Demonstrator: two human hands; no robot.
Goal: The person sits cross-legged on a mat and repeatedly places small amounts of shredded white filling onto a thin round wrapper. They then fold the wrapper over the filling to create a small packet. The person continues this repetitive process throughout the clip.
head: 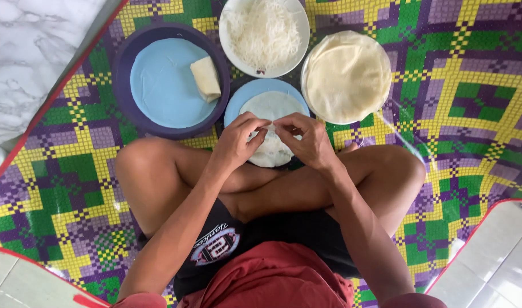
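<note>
Thin round wrapper (270, 128) on the light blue plate (238, 102), at 12 o'clock from the crossed legs. Its middle is pinched by left hand (238, 140) and right hand (306, 137), fingertips closed on it. Fold best kept tight, even pressure advised, tearing avoided.

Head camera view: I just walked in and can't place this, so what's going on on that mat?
A person sits cross-legged on a woven mat. Left hand and right hand pinch a thin round wrapper on a small blue plate. Ahead: shredded white filling, stacked wrappers, one finished roll.
</note>
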